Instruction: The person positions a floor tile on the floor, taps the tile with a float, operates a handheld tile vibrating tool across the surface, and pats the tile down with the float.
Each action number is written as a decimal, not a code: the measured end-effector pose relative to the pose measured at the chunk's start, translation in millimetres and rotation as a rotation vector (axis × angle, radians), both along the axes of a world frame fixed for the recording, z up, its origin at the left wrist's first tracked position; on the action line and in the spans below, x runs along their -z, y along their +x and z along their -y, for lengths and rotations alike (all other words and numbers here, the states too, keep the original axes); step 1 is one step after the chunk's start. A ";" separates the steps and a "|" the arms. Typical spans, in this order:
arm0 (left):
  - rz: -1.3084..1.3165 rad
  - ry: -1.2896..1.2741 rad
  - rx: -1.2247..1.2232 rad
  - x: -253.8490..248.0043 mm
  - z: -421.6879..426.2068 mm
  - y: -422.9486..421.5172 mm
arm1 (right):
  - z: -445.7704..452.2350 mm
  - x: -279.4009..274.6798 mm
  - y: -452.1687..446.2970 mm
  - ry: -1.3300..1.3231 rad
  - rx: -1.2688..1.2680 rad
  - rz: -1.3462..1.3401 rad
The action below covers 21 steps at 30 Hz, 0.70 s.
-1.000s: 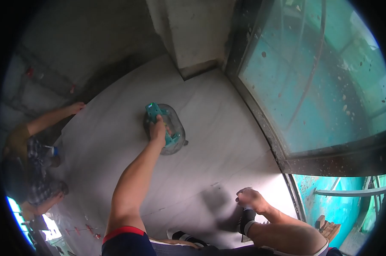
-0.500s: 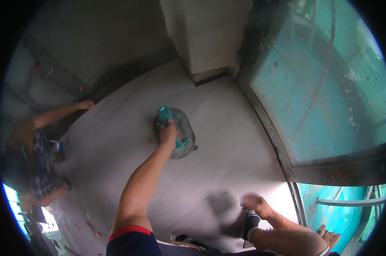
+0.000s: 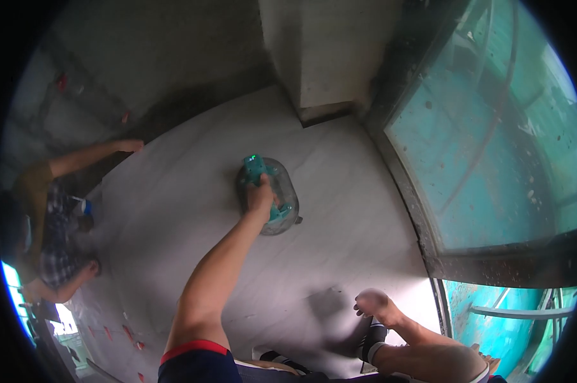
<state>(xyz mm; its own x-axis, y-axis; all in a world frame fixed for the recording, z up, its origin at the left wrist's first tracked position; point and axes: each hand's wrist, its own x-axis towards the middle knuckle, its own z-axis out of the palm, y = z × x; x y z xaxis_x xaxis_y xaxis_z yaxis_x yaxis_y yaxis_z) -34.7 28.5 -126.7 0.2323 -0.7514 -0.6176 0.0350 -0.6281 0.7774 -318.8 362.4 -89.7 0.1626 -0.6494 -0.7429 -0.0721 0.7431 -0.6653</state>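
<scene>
We counted two bare hands of our wearer's: at the left hand (image 3: 260,196) were one teal tool (image 3: 255,166) and one grey oval base (image 3: 288,191), and below the right hand (image 3: 373,303) were two dark striped socks (image 3: 373,337). Left of the left hand, we counted one co-worker (image 3: 36,191) with two hands (image 3: 133,145); above and right of the right hand, one glass panel (image 3: 477,159).

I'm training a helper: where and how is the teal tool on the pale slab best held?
Grip the teal tool by its middle section, probably best from above and the near side: it runs lengthwise over the broad grey pad, and the left hand wraps it between its two exposed ends.
</scene>
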 end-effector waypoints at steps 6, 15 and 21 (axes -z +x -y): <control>0.003 -0.043 0.191 51.3 12.3 -4.4 | 24.6 0.6 15.6 -0.022 -0.017 0.014; 0.320 -0.076 0.260 3.7 4.7 7.9 | 83.0 14.1 42.4 -0.061 -0.057 0.103; 0.637 -0.141 0.435 -46.6 -21.6 82.7 | 148.7 13.3 52.7 -0.139 -0.131 0.068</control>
